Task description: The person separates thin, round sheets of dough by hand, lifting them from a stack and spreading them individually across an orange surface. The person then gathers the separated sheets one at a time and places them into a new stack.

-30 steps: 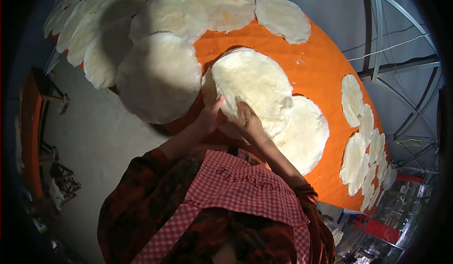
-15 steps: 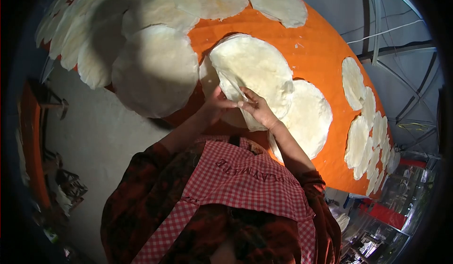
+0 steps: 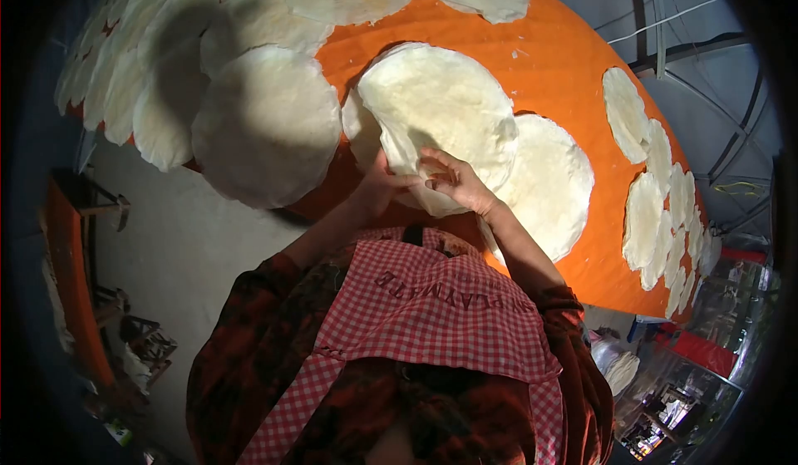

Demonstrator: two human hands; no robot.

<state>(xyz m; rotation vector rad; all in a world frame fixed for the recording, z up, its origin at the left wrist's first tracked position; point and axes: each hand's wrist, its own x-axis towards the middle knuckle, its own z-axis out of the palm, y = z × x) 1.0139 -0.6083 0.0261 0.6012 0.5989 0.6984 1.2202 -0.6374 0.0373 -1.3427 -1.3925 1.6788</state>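
Overlapping pale round sheets (image 3: 266, 132) cover the orange table (image 3: 565, 91) at far left; nearer the middle, the left hand (image 3: 381, 184) and right hand (image 3: 455, 181) pinch the near edge of one thin sheet (image 3: 440, 103), lifting it off the stack, with another sheet (image 3: 549, 182) lying just right.

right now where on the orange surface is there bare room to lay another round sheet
Bare orange surface lies between the held sheet and the right-edge row of sheets. The upper-left sheets overlap tightly. Both hands work at the held sheet's lower edge.
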